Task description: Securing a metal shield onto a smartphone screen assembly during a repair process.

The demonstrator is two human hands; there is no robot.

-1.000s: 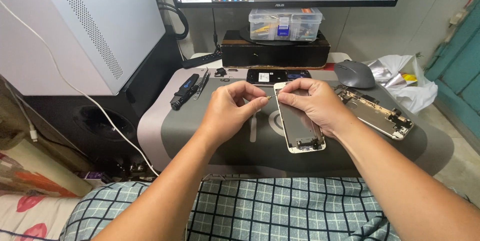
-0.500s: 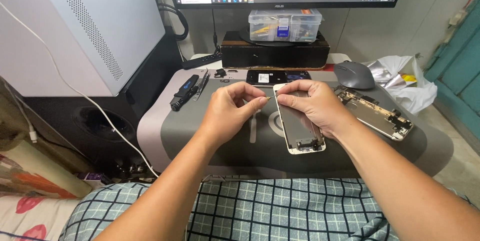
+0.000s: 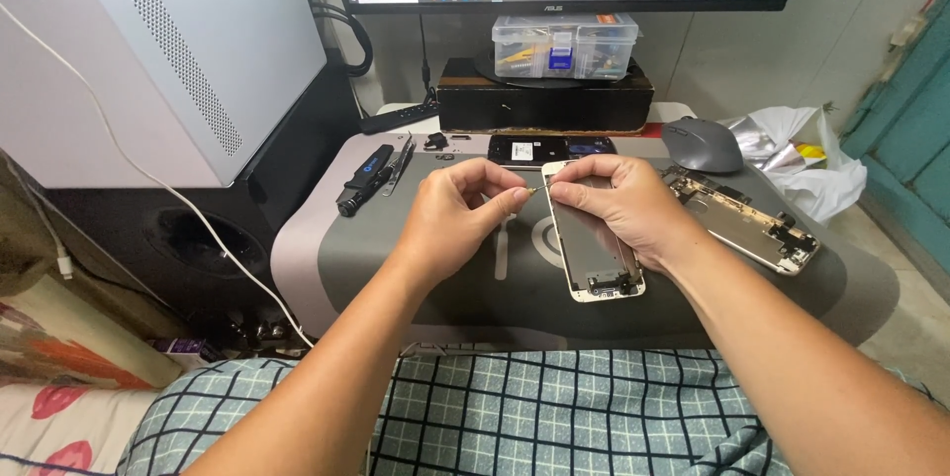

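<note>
Little has moved since earlier: right hand (image 3: 621,207) still grips the phone screen panel (image 3: 592,248); left hand (image 3: 457,217) pinches a tiny part (image 3: 531,191) at its 11 o'clock corner. Slipping fingers could lose it on the grey mat (image 3: 396,258). Opened phone body (image 3: 747,224) at 3 o'clock.

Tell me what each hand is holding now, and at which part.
The right hand holds the phone screen panel by its upper end. The left hand pinches something tiny at its fingertips; what it is cannot be told.
</note>
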